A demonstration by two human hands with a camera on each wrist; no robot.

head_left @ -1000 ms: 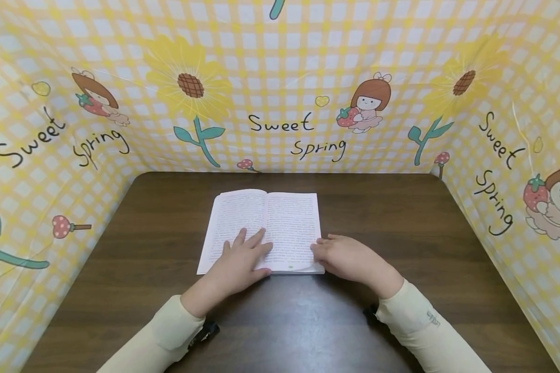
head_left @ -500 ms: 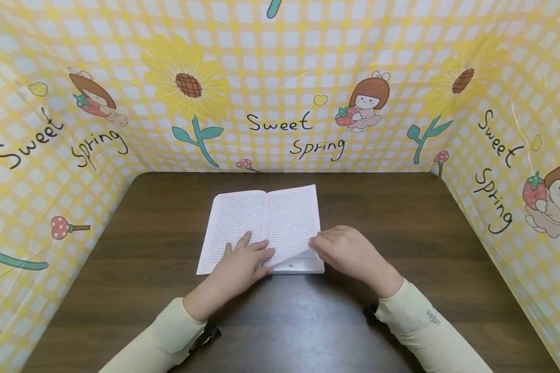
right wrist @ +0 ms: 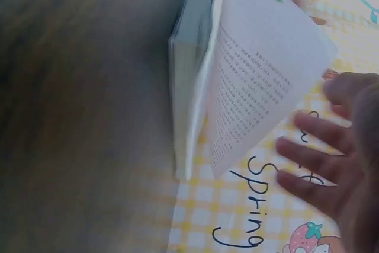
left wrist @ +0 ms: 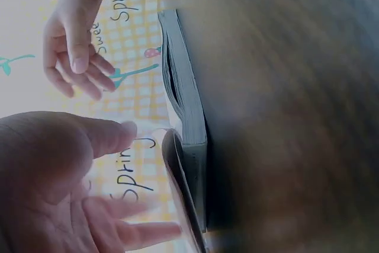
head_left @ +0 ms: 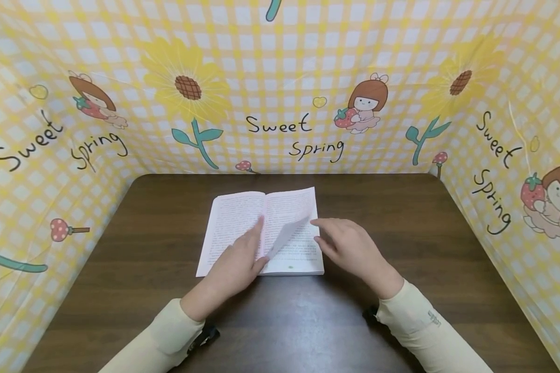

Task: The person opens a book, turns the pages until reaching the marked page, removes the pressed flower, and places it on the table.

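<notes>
A thick open book (head_left: 233, 217) lies on the dark table, printed text on both sides. One page (right wrist: 254, 81) on its right half stands raised and bent, lower edge lifted, another printed page showing beneath. My left hand (head_left: 235, 261) is over the lower left half near the spine, fingers straight, thumb tip right at the raised page's bottom edge. Beside the book's right edge is my right hand (head_left: 354, 246), its fingers spread and loosely bent. In the right wrist view a gap shows between those fingers (right wrist: 314, 155) and the page.
The brown wooden table (head_left: 168, 305) extends around the book. A yellow checked cloth (head_left: 280, 67) with printed flowers and lettering stands as walls behind it and on both sides. Both sleeves are cream, with a black strap (head_left: 204, 336) beneath the left wrist.
The right hand's fingers first pinch the right page's lower corner and raise it, then part from it as the page curls up leftward. The left hand has turned, its thumb now beside the page.
</notes>
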